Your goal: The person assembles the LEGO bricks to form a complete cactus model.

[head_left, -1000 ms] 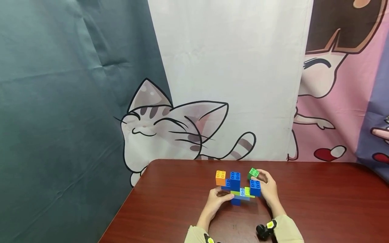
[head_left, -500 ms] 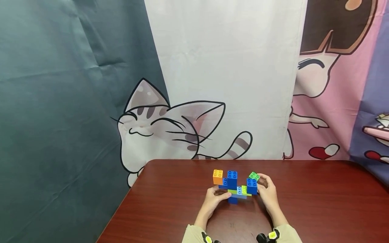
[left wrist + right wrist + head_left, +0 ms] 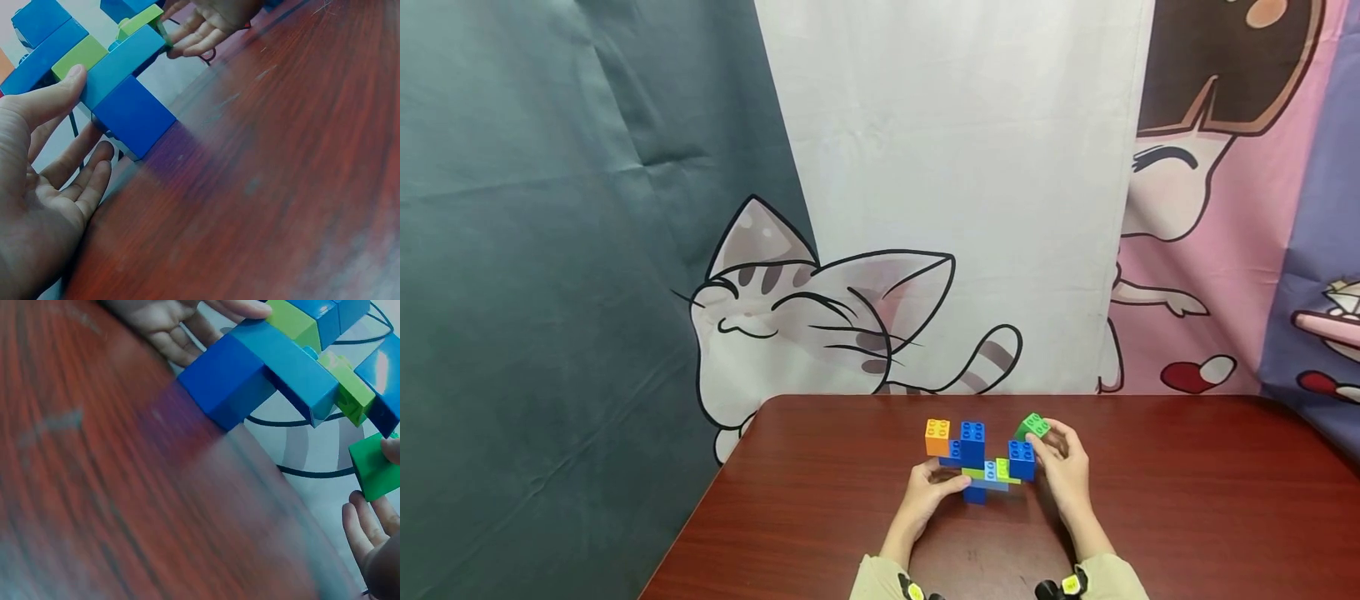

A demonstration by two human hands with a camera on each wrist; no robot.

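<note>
A structure of toy building blocks [image 3: 973,446] in blue, light blue, lime and orange stands on the table, its dark blue base block [image 3: 135,117] touching the wood. My left hand [image 3: 922,500] grips its left side, the thumb on a lime block [image 3: 79,56] and fingers behind. At the structure's right end sits a blue block [image 3: 1021,460]. Just behind and right of it, my right hand [image 3: 1065,471] pinches a green block [image 3: 1034,426] between thumb and fingers. In the right wrist view the green block [image 3: 375,467] appears close below the blue end block.
The reddish-brown wooden table [image 3: 1210,500] extends to both sides and behind the hands. A curtain [image 3: 1000,167] printed with a cartoon cat hangs behind it. Black straps with devices [image 3: 1060,587] sit at both wrists.
The green block first dropped behind the blue end block, then rose and turned in my right hand, moving slightly right. My left hand keeps its grip on the structure. The head view shifted slightly.
</note>
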